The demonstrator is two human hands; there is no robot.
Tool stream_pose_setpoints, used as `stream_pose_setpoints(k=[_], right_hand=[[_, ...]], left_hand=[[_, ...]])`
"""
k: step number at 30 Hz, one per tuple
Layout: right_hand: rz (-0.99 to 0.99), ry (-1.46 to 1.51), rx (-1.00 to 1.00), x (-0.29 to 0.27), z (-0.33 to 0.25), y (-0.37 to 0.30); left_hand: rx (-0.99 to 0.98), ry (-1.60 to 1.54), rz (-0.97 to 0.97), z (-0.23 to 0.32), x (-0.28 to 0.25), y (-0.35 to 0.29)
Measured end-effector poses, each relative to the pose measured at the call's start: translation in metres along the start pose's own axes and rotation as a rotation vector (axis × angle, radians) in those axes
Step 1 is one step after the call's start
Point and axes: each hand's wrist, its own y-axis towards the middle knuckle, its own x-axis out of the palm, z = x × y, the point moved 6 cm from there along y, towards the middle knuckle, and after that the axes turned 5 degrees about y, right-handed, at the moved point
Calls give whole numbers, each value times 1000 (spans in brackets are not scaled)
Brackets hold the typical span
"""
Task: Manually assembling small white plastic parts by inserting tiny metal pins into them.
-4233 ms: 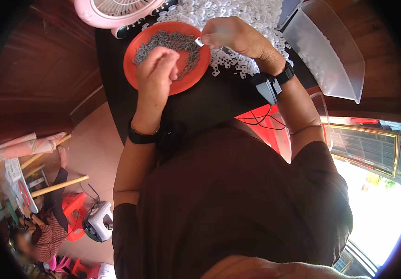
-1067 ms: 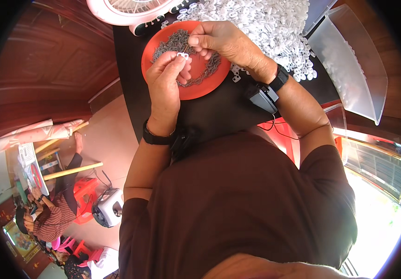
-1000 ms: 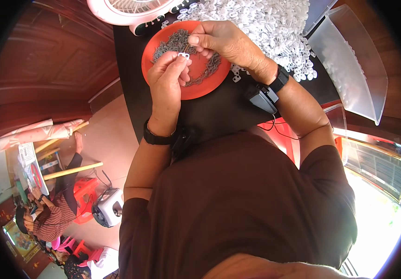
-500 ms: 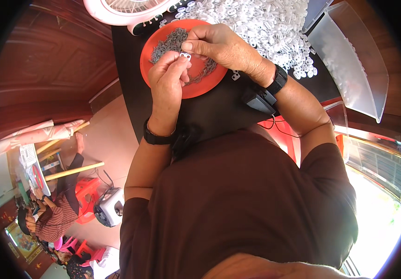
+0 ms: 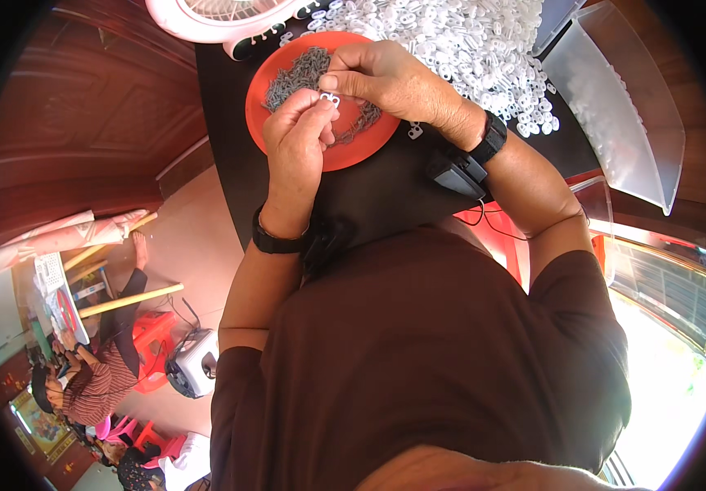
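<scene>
My left hand [image 5: 297,143] is closed in a pinch on a small white plastic piece with two holes [image 5: 331,100], held above an orange-red plate [image 5: 361,155]. Just beyond it, my right hand [image 5: 394,82] has its thumb and forefinger pressed together at the upper edge of that piece. Whatever the right fingertips hold is too small or hidden to make out. Many thin grey screw-like pieces [image 5: 295,78] lie in the plate, heaped on its left side and strewn along the right.
A big heap of white plastic pieces [image 5: 484,57] covers the back of the black table [image 5: 353,200]. At right stands a clear plastic bin [image 5: 606,106] with more inside. A pink fan [image 5: 230,20] is at the far left. Another person [image 5: 103,376] sits at a table beyond.
Hardly anything differs. The white piece and my left fingertips have shifted very slightly; my right hand keeps its place and pinch.
</scene>
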Motion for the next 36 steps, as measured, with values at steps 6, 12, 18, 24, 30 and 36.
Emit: stream_pose_setpoints(k=[6,12,18,24,30,36], right_hand=[[-1,-97,-60,1,-10,-2],[42,-244,-176,1,-15,-3],[64,-214,-207,4,-11,-4],[34,-143,31,-4,-11,-1],[6,56,-109,-3,-10,-1],[-27,-22,-76,-2,-10,-2]], left_hand=[[54,74,-15,-2,-1,0],[61,85,0,0,3,-1],[3,36,3,-7,-1,-1],[13,3,26,-6,-8,3],[30,27,9,-1,-6,4],[13,31,-53,-2,-1,4]])
